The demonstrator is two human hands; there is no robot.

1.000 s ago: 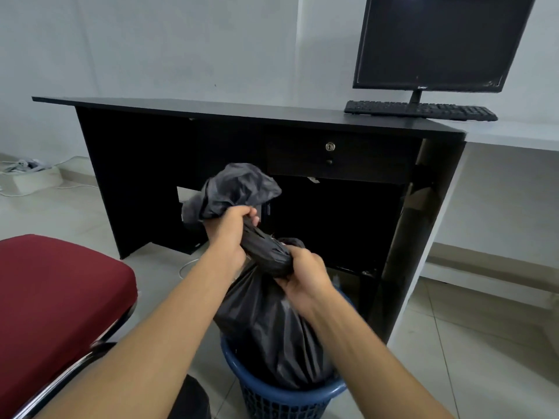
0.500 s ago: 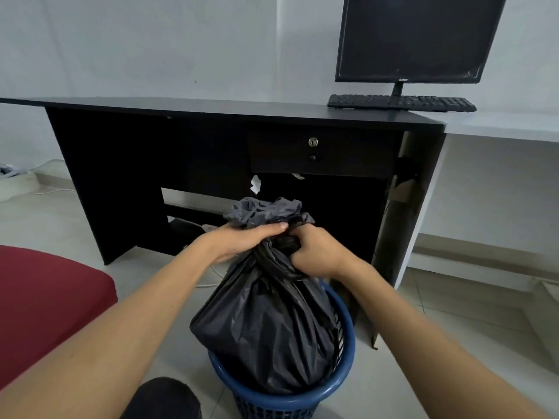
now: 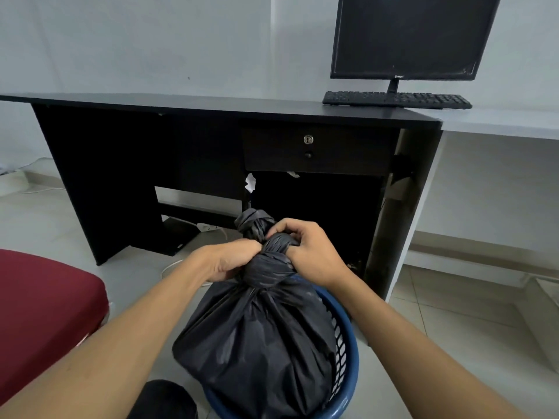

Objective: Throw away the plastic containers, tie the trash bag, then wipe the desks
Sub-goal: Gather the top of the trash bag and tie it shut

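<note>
**Both Hands Clamped on the Neck of the Trash Bag**

The black trash bag (image 3: 257,343) sat full and bulging in a blue mesh basket (image 3: 353,355) on the tiled floor (image 3: 453,328), just in front of the black surface (image 3: 211,105). Its plastic was gathered into a twisted neck, with a thick knot (image 3: 269,269) formed at the top. The left hand (image 3: 230,261) gripped the neck from the left side, its fingers curled tight against the knot. The right hand (image 3: 308,252) grasped the plastic from the right, fingers curled over the upper part of the knot. The loose end of the bag (image 3: 254,222) stuck up beyond both hands.

A dark monitor (image 3: 408,34) and a black keyboard (image 3: 396,99) stood at the right end of the black surface. Below them was a drawer with a small round lock (image 3: 308,140). A white surface (image 3: 499,122) adjoined the black one on the right. Under the black surface, a white scrap of paper (image 3: 250,182) hung near the drawer's left corner, and a white power strip (image 3: 208,227) lay on the floor. A red chair seat (image 3: 39,313) filled the lower left.
</note>
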